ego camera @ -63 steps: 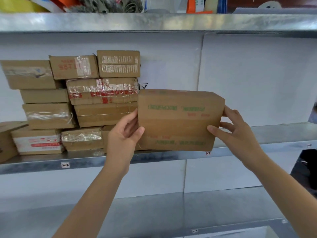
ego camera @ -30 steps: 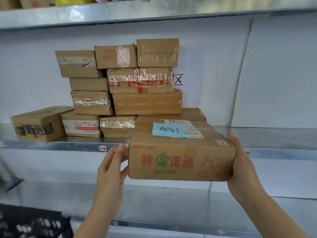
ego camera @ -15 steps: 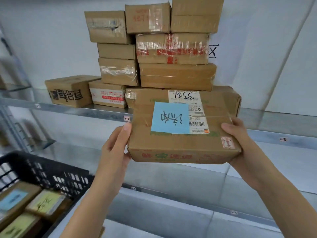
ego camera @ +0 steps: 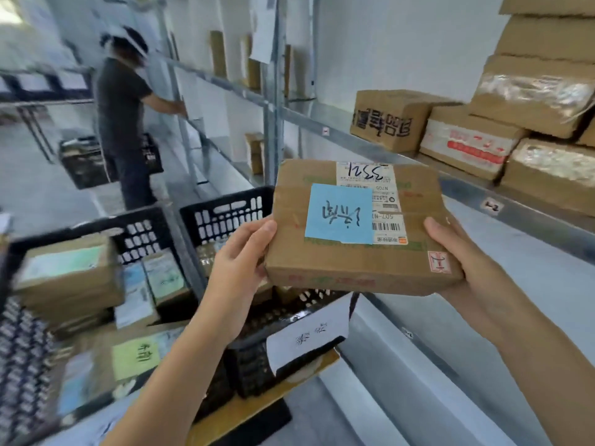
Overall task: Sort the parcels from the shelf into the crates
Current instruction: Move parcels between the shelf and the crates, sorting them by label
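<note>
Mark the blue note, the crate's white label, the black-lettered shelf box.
Square blue paper note (ego camera: pixel 339 214): head view, its centre.
White paper crate label (ego camera: pixel 309 336): head view, its middle.
Brown cardboard box with black lettering (ego camera: pixel 384 122): head view, lettered side.

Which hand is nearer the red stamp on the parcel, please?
Right: the right hand grips the parcel edge beside the red stamp; the left hand holds the opposite edge.

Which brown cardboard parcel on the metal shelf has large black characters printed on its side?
The leftmost brown cardboard parcel on the metal shelf; the next parcel shows a red-and-white label, the taped parcels shiny clear tape.
</note>
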Tool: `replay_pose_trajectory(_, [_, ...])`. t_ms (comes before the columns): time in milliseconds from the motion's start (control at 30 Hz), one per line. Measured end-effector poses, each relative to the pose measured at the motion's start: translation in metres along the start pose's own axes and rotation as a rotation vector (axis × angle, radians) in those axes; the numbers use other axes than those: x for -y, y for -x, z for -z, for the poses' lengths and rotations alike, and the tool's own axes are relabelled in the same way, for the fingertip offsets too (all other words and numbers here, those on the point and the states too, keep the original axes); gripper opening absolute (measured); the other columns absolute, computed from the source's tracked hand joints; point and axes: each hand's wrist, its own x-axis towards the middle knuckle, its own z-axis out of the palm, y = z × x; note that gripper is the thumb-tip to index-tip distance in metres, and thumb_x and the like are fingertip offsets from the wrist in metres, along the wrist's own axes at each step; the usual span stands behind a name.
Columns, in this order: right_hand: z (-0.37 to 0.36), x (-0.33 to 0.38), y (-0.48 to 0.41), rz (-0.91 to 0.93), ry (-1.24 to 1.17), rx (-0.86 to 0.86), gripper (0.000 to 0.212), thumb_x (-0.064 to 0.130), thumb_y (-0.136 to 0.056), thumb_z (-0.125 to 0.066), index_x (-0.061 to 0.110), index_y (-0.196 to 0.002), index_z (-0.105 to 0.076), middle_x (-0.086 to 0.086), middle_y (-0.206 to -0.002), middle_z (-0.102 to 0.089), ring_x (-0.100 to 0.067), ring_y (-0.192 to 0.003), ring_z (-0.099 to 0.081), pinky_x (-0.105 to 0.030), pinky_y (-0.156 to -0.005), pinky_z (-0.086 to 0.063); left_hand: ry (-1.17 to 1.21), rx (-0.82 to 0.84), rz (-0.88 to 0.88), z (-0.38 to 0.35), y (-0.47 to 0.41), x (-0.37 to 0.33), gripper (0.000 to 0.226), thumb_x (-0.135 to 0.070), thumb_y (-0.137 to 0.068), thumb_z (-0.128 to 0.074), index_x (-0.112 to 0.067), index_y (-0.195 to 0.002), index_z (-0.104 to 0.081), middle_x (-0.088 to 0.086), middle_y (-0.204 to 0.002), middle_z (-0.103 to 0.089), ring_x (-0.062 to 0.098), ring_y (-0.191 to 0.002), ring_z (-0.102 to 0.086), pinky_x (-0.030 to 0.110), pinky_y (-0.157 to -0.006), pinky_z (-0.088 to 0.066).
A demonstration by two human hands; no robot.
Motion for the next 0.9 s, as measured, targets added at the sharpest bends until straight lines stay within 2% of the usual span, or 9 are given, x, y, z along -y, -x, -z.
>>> replay_pose_trajectory(133, [-0.061, -0.015, -0.048, -0.066, -0.046, 0.137, 0.041, 0.041, -0.088, -0.063, 0.039, -0.129, -0.060, 0.003, -0.124, -0.070, -0.016, -0.109, -0.069, -0.023, -0.069, -0.058, 0.013, -0.181, -0.028, 0.060, 0.002, -0.014, 0.030, -0.043, -0.085, -0.069, -0.021, -0.105, -0.074, 0.004, -0.106, -0.073, 0.015, -0.088, -0.069, 0.028, -0.066, -0.056])
replay_pose_trajectory(267, [-0.127, -0.030, -0.085, -0.093, -0.034, 0.252, 0.044, 0.042, -0.085, -0.064, 0.038, -0.129, -0.059, 0.002, -0.122, -0.071, -0.017, -0.107, -0.070, -0.027, -0.071, -0.060, -0.010, -0.308, -0.038, 0.118, 0.007, -0.025, 0.033, -0.043, -0.086, -0.066, -0.021, -0.110, -0.072, 0.007, -0.114, -0.072, 0.018, -0.095, -0.068, 0.034, -0.073, -0.058])
replay_pose_trajectory(367, [-0.172, -0.047, -0.109, -0.119, -0.001, 0.317, 0.046, 0.044, -0.086, -0.064, 0.039, -0.131, -0.056, 0.003, -0.123, -0.070, -0.020, -0.111, -0.068, -0.039, -0.087, -0.056, -0.025, -0.406, -0.041, 0.156, 0.011, -0.032, 0.031, -0.039, -0.090, -0.066, -0.018, -0.112, -0.071, 0.007, -0.115, -0.071, 0.019, -0.097, -0.068, 0.030, -0.071, -0.056])
replay_pose_trajectory(433, [-0.199, -0.059, -0.122, -0.154, 0.009, 0.354, 0.048, 0.045, -0.086, -0.065, 0.040, -0.133, -0.055, 0.002, -0.124, -0.070, -0.021, -0.111, -0.068, -0.042, -0.096, -0.050, -0.034, -0.466, -0.028, 0.181, 0.012, -0.035, 0.026, -0.036, -0.093, -0.064, -0.019, -0.110, -0.071, 0.009, -0.117, -0.070, 0.023, -0.101, -0.067, 0.034, -0.077, -0.055])
replay_pose_trajectory(600, [-0.258, -0.085, -0.144, -0.240, 0.032, 0.383, 0.051, 0.052, -0.075, -0.073, 0.050, -0.123, -0.059, 0.004, -0.114, -0.074, -0.018, -0.101, -0.072, -0.034, -0.077, -0.060, -0.075, -0.546, 0.017, 0.236, 0.009, -0.037, 0.022, -0.034, -0.096, -0.060, -0.023, -0.112, -0.070, 0.005, -0.116, -0.072, 0.027, -0.108, -0.068, 0.047, -0.090, -0.057])
replay_pose_trajectory(700, [-0.286, -0.103, -0.154, -0.262, 0.051, 0.404, 0.050, 0.050, -0.078, -0.074, 0.050, -0.125, -0.058, 0.004, -0.114, -0.074, -0.018, -0.099, -0.073, -0.030, -0.075, -0.059, -0.103, -0.605, 0.056, 0.264, 0.009, -0.032, 0.022, -0.032, -0.096, -0.059, -0.021, -0.112, -0.069, 0.006, -0.111, -0.073, 0.027, -0.105, -0.069, 0.047, -0.088, -0.057])
replay_pose_trajectory(767, [-0.301, -0.116, -0.159, -0.286, 0.080, 0.442, 0.058, 0.052, -0.074, -0.076, 0.051, -0.128, -0.055, 0.004, -0.115, -0.074, -0.018, -0.101, -0.072, -0.037, -0.088, -0.054, -0.165, -0.644, 0.111, 0.284, 0.012, -0.027, 0.021, -0.033, -0.095, -0.060, -0.018, -0.106, -0.069, 0.008, -0.106, -0.074, 0.031, -0.102, -0.069, 0.048, -0.085, -0.058])
replay_pose_trajectory(833, [-0.317, -0.130, -0.162, -0.332, 0.112, 0.496, 0.063, 0.054, -0.072, -0.077, 0.051, -0.130, -0.053, 0.004, -0.115, -0.074, -0.018, -0.103, -0.071, -0.042, -0.097, -0.048, -0.234, -0.680, 0.177, 0.304, 0.018, -0.021, 0.027, -0.037, -0.093, -0.062, -0.013, -0.101, -0.069, 0.010, -0.100, -0.074, 0.031, -0.098, -0.070, 0.043, -0.079, -0.060])
replay_pose_trajectory(900, [-0.334, -0.147, -0.162, -0.387, 0.147, 0.548, 0.063, 0.054, -0.073, -0.077, 0.048, -0.130, -0.053, 0.004, -0.115, -0.074, -0.019, -0.104, -0.071, -0.044, -0.099, -0.047, -0.355, -0.737, 0.226, 0.322, 0.024, -0.018, 0.034, -0.046, -0.091, -0.063, -0.012, -0.095, -0.067, 0.006, -0.095, -0.073, 0.019, -0.087, -0.072, 0.032, -0.068, -0.059])
